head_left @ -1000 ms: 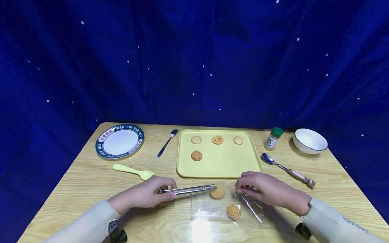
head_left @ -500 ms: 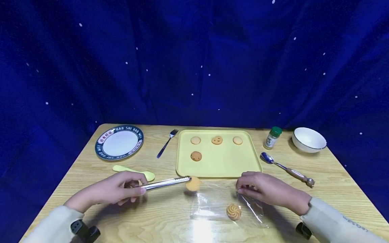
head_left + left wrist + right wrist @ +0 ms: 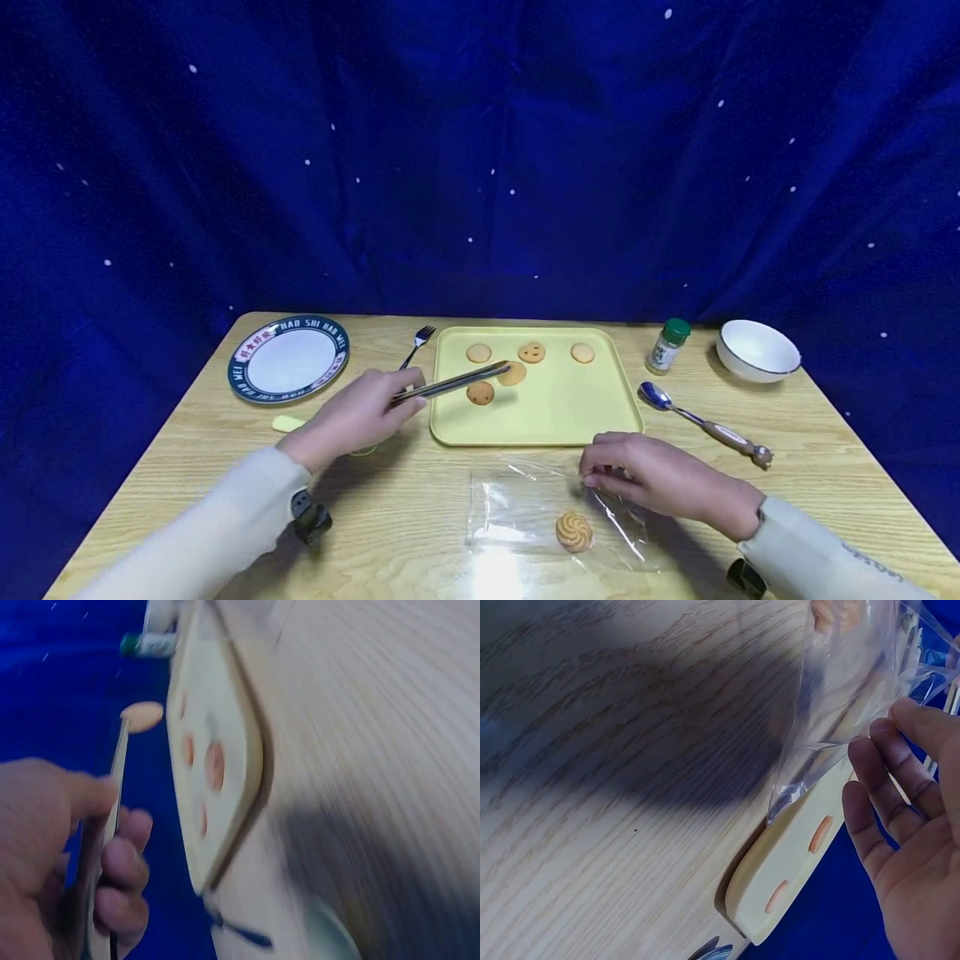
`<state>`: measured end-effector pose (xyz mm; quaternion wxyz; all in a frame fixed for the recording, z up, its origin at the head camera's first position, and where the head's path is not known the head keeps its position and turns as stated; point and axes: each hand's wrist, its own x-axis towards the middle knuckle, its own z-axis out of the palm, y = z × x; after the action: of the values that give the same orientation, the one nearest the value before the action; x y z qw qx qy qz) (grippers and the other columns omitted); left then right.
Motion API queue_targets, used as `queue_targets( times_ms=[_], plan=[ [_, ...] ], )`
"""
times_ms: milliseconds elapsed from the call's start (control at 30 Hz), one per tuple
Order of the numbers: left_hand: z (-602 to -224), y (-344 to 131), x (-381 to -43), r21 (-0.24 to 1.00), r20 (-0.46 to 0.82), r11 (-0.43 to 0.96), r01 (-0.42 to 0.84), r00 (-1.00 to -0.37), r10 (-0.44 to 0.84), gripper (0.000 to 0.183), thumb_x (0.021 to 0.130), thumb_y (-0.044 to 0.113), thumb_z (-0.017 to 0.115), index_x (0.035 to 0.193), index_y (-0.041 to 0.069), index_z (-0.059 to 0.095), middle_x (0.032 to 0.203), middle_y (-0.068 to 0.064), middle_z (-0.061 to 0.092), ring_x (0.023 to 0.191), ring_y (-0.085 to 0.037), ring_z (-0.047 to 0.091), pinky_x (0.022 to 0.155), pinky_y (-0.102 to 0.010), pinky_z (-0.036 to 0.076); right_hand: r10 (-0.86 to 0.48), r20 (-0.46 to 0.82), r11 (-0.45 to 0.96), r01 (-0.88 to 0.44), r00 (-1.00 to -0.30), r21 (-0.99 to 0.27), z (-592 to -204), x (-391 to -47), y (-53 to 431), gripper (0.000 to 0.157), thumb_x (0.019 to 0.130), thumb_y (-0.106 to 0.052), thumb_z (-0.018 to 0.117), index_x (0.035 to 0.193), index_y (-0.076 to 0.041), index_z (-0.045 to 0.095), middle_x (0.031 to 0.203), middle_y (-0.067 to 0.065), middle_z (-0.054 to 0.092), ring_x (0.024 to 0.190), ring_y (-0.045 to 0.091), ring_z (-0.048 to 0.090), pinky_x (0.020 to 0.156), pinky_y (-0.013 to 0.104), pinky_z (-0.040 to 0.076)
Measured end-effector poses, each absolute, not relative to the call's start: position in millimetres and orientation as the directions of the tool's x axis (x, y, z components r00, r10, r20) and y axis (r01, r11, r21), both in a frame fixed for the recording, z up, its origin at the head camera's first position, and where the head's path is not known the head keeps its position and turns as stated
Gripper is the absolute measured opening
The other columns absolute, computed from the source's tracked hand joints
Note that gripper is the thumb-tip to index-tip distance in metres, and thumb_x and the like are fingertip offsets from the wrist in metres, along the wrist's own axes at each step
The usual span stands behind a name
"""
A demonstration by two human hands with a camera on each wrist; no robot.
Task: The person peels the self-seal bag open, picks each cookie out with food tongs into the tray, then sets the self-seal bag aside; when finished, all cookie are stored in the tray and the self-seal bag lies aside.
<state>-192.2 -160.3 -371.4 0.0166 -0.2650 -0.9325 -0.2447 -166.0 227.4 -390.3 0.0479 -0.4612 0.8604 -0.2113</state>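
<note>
My left hand (image 3: 367, 414) grips metal tongs (image 3: 450, 383), whose tips pinch a plain round cookie (image 3: 513, 373) above the yellow tray (image 3: 562, 417). In the left wrist view that cookie (image 3: 144, 716) hangs clear of the tray surface. On the tray lie a chocolate-chip cookie (image 3: 480, 392) and a back row of three: a plain cookie (image 3: 478, 353), a dotted cookie (image 3: 532, 352) and another plain cookie (image 3: 582, 353). My right hand (image 3: 660, 477) pinches the edge of a clear plastic bag (image 3: 517, 504), in which a swirl cookie (image 3: 573, 532) lies.
A blue-rimmed plate (image 3: 341, 367) is at the back left, with a fork (image 3: 418, 343) beside the tray. A yellow spoon (image 3: 287, 423) lies partly under my left arm. At the right are a green-capped jar (image 3: 667, 347), a metal spoon (image 3: 705, 423) and a white bowl (image 3: 757, 352).
My left hand draws the plain cookie out of the bag with the tongs, first leftward, then forward and right over the tray. My right hand stays at the bag's edge.
</note>
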Motion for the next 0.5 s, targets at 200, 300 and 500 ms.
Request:
queue_targets(
  times_ms=[200,300,500],
  plan=[
    [-378,-113,-200,0.091,0.249,0.816,0.571,-0.806,0.536,0.009,0.095,0.023,0.06,0.091,0.018,0.054,0.067,0.005,0.057,0.06,-0.012,0.058,0.049,-0.031,0.042,-0.808,0.088,0.506,-0.763,-0.582,-0.403,-390,-167,227,0.006,0.096,-0.024,0.061,0.095,-0.029,0.063,0.087,-0.022,0.055,0.076,-0.008,0.05,0.067,0.015,0.046],
    [-382,-99,-202,-0.07,0.259,0.83,0.553,-0.794,0.551,0.01,0.093,0.018,0.061,0.101,0.018,0.056,0.074,0.0,0.063,0.062,-0.017,0.063,0.049,-0.035,0.046,-0.805,0.088,0.511,-0.762,-0.586,-0.399,-390,-168,227,0.006,0.095,-0.023,0.062,0.094,-0.029,0.063,0.088,-0.022,0.055,0.076,-0.008,0.05,0.067,0.015,0.046],
    [-391,-92,-198,-0.221,0.287,0.808,0.546,-0.756,0.588,0.028,0.086,0.013,0.066,0.111,0.021,0.056,0.08,-0.002,0.066,0.057,-0.017,0.06,0.045,-0.032,0.046,-0.818,0.126,0.48,-0.787,-0.561,-0.386,-391,-167,226,0.007,0.094,-0.021,0.063,0.093,-0.027,0.063,0.087,-0.021,0.056,0.076,-0.009,0.049,0.067,0.016,0.047]
  ],
)
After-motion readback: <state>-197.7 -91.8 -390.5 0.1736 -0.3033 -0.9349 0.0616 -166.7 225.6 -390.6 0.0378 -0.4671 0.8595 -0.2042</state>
